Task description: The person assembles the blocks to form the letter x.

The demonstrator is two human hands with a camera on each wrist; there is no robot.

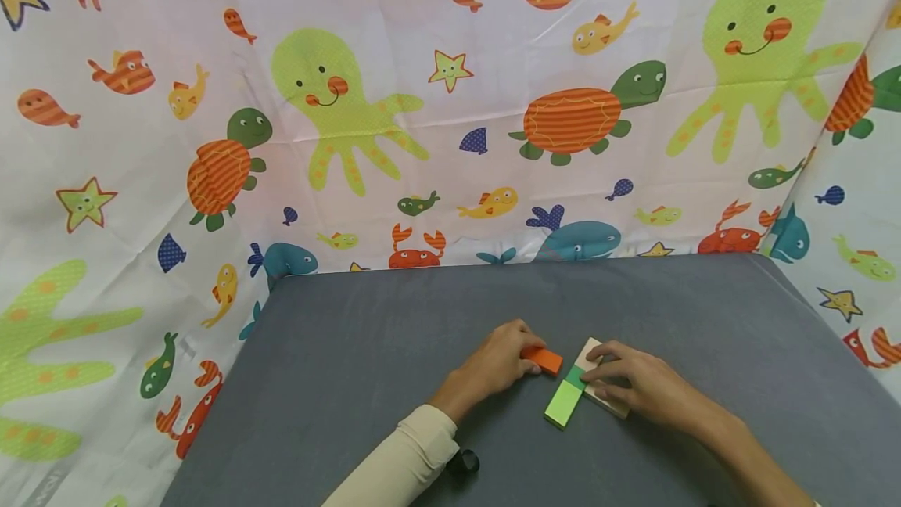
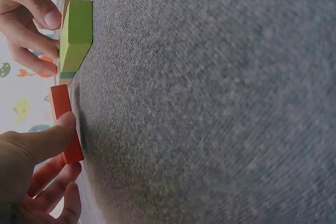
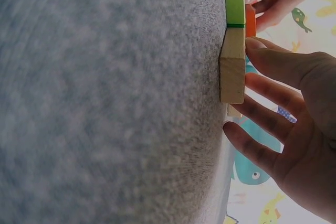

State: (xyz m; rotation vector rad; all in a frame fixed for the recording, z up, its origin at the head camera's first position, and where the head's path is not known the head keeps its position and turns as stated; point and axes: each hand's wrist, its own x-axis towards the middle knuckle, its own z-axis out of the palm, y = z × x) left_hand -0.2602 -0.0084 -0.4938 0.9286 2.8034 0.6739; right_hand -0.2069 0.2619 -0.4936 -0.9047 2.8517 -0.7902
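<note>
My left hand [image 1: 498,360] pinches an orange block [image 1: 545,360] between thumb and fingers, low over the grey cloth or resting on it. Just right of it lies a group of blocks: a light green one [image 1: 563,404] in front, a darker green one [image 1: 576,377] in the middle, a plain wooden one [image 1: 588,350] behind and another wooden block [image 3: 232,80] to the right. My right hand [image 1: 637,383] rests over this group with fairly straight fingers, its fingertips at the wooden and green pieces. It partly hides the wooden blocks. The orange block stands slightly apart from the group.
A grey cloth-covered table [image 1: 338,382] lies beneath the blocks. Behind it and at the sides hangs a white curtain [image 1: 436,22] printed with sea animals. A small black object [image 1: 463,462] shows beside the left sleeve.
</note>
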